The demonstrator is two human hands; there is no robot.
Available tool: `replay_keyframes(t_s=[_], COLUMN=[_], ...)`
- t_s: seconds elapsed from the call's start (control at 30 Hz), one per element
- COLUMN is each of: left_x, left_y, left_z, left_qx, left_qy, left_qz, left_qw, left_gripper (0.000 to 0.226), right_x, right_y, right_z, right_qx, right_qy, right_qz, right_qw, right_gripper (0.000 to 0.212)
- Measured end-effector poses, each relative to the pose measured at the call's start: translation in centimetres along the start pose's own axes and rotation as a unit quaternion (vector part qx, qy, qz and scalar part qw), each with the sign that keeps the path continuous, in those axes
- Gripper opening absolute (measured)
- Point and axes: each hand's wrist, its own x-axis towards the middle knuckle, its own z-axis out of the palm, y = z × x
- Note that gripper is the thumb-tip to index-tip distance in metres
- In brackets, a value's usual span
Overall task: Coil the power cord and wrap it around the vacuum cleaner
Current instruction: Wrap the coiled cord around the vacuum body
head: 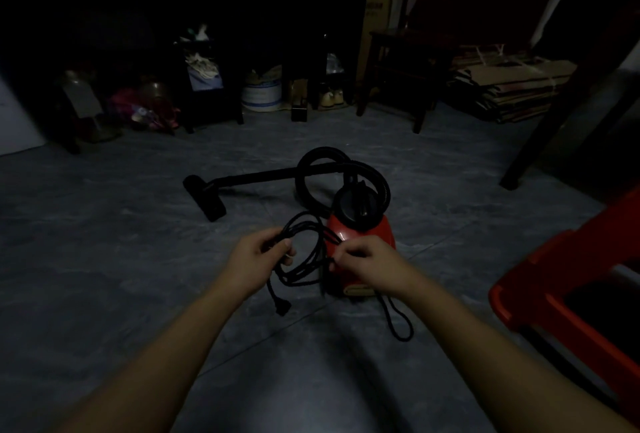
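The left hand [258, 256] was curled round a bundle of loops of the black power cord [301, 281], thumb on top, with the plug [282, 308] dangling below it on a short tail. The right hand [367, 263] pinched the strands on the far side of the same bundle, fingers closed on the cord just in front of the red vacuum cleaner [374, 228]. The coil hung between the two hands, above the tiled floor [138, 259] and beside the vacuum's left flank.

A slack loop [410, 328] of cord lay on the floor under the right wrist, leading back toward the machine's base. The vacuum stood upright, its black hose [381, 183] arching behind it and the wand [259, 176] running left to the floor nozzle [204, 195]. A red plastic stool [571, 294] sat to the right, well apart.

By my reading, coiling was mostly done: several loops were gathered. The slack on the floor was yet to be taken up, and no cord appeared to be wound round the body, so the wrapping step was left.
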Motion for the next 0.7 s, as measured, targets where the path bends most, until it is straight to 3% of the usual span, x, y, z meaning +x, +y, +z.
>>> replay_keyframes(t_s=[0.23, 0.4, 0.53, 0.7], left_x=[-0.5, -0.2, 0.3, 1.2], left_y=[1.5, 1.8, 1.8, 1.1], left_z=[1.8, 3.1, 2.5, 0.8], left_qx=[-0.097, -0.165, -0.224, -0.353], left_qy=[-0.092, -0.090, -0.066, -0.009], left_qz=[-0.072, -0.119, -0.133, -0.173], left_qw=[0.988, 0.975, 0.963, 0.919], left_gripper=[0.019, 0.020, 0.016, 0.024], right_x=[0.4, 0.6, 0.8, 0.9], right_y=[-0.5, -0.5, 1.3, 4.0], right_z=[-0.5, -0.7, -0.4, -0.4], right_qx=[0.063, 0.081, -0.029, -0.070], right_qy=[0.095, 0.180, 0.177, 0.119], right_qz=[-0.054, -0.058, -0.039, 0.029], right_qw=[0.992, 0.979, 0.983, 0.990], right_gripper=[0.019, 0.009, 0.009, 0.019])
